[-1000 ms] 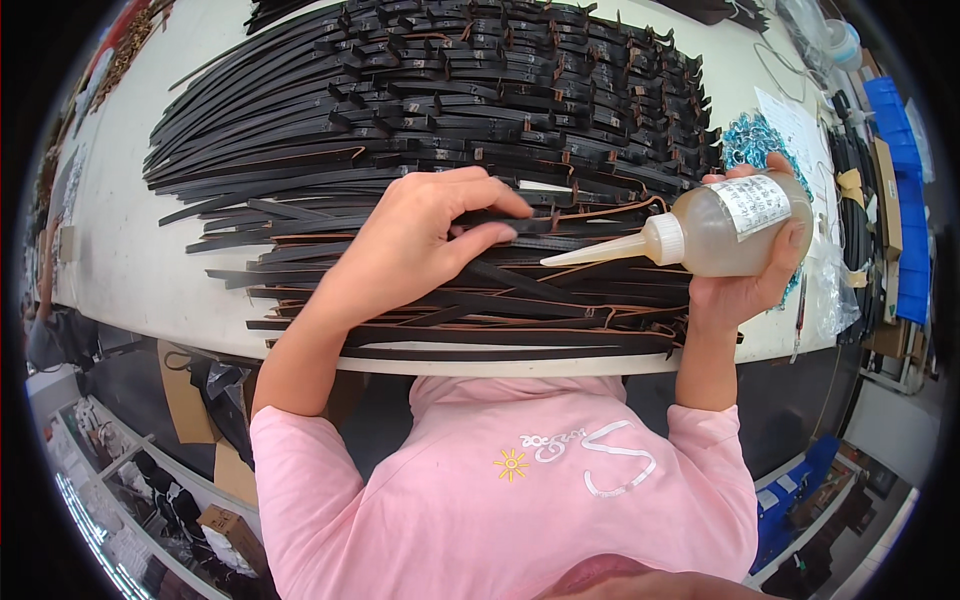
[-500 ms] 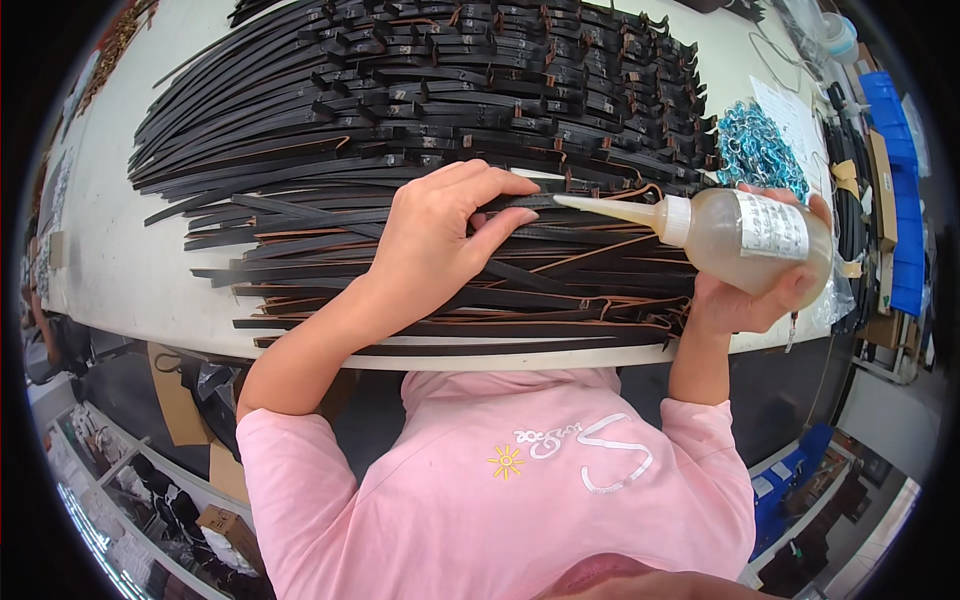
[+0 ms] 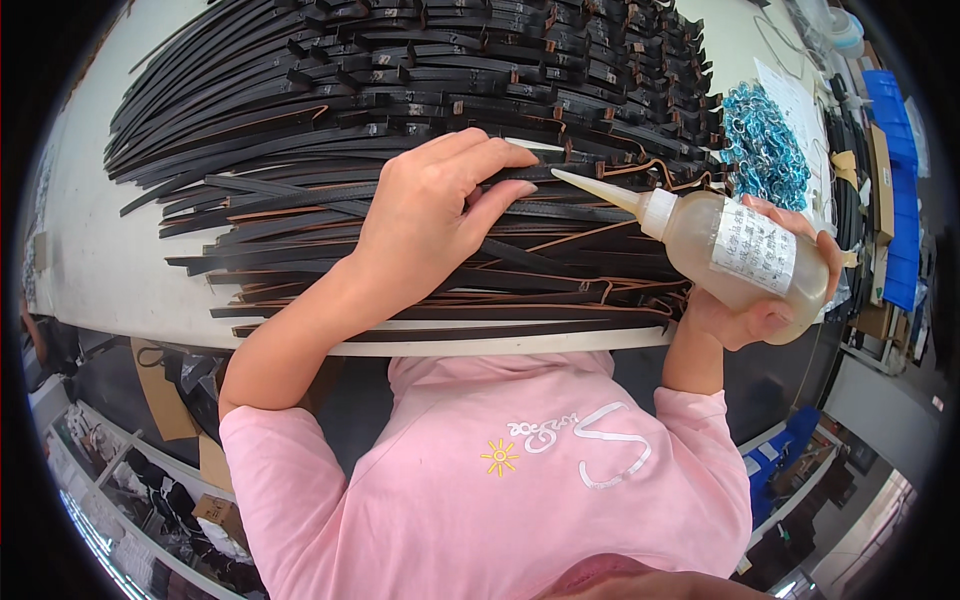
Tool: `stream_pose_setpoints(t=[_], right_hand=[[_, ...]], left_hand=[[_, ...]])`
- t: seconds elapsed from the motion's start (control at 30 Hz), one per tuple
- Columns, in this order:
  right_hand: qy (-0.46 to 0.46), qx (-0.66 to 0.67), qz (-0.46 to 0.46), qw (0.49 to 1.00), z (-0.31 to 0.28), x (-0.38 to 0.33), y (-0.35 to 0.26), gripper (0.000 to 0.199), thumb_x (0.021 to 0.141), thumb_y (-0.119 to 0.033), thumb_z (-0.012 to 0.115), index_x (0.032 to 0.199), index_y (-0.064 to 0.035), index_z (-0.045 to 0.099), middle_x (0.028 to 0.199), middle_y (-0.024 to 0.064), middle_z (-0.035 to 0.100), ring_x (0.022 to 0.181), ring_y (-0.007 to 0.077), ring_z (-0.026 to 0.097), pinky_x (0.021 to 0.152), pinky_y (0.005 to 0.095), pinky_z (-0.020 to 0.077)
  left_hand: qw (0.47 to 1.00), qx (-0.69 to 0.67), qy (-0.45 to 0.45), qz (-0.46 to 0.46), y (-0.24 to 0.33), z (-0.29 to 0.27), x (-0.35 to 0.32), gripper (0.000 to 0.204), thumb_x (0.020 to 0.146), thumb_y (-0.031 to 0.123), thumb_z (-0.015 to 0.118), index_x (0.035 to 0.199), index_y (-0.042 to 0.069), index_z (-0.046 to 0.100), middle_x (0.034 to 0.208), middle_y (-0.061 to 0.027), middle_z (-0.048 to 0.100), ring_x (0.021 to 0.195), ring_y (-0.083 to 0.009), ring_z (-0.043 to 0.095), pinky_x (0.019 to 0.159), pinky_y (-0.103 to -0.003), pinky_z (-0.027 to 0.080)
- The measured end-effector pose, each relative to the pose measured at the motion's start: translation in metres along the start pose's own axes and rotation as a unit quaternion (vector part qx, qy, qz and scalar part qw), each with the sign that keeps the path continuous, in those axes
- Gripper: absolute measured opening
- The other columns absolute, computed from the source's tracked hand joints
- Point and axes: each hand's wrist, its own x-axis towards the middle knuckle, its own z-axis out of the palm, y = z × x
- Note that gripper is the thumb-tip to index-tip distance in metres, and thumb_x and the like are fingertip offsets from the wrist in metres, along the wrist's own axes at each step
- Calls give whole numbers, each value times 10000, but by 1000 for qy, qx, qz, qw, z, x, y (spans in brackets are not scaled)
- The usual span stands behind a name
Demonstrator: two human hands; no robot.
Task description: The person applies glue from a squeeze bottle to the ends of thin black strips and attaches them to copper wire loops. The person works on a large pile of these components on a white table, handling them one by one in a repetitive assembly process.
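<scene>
white table before me, spread with rows of black straps; a blue heap sits off their right ends. the left hand pinches 1 dark strap above the nearer rows. the right hand grasps 1 tilted squeeze bottle, its nozzle pointing at that strap, contact unclear.

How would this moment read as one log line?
left hand: pinching black strap | right hand: gripping squeeze bottle | nozzle: by strap, contact unclear
</scene>
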Motion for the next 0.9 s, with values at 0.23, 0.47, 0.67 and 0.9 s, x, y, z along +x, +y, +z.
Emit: stream_pose_setpoints(t=[0.23,0.47,0.67,0.9], right_hand=[[11,-46,-24,999,7,1,0,748,910,-607,565,1347,-16,426,1059,257,631,918,397,693,838,512,604],[5,-45,-34,998,7,2,3,712,925,-580,542,1342,-13,429,1044,268,634,910,404,698,814,513,622],[-9,-18,-21,1000,0,3,4,704,925,-569,544,1343,-15,427,1064,273,632,914,408,698,813,525,624],[-19,-27,-23,999,3,5,5,703,926,-566,547,1351,-22,416,1082,282,629,930,423,697,818,535,622]], left_hand=[[1000,18,-5,3,-3,1,0,196,856,63,766,1045,22,733,841,-35,675,585,-89,506,521,-227,403],[1000,24,-5,5,-3,1,-1,197,858,54,761,1049,17,732,851,-37,679,591,-84,512,523,-223,404],[1000,20,-2,7,-3,1,0,202,856,45,759,1054,17,731,855,-37,682,594,-82,514,525,-221,405],[1000,20,-9,1,-2,1,0,212,854,39,757,1064,23,732,854,-33,682,602,-83,517,531,-222,408]])
